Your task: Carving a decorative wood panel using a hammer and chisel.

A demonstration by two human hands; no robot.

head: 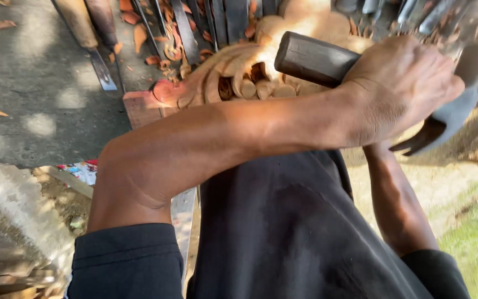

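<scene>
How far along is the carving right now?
Done: curved grooves are already cut into the wooden carving, and wood chips lie around. In hand: the left hand grips a hammer across the body; the right hand is hidden. Left: the carving's pale upper part looks unfinished.

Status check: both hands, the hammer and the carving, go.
Left hand shut on claw hammer, raised over wood carving. Right hand hidden behind left. Chisels lie beyond the carving.

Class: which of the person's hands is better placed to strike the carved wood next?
Probably the left: the left hand grips the hammer just above the carved wood. Only the right forearm shows, its hand hidden behind.
</scene>
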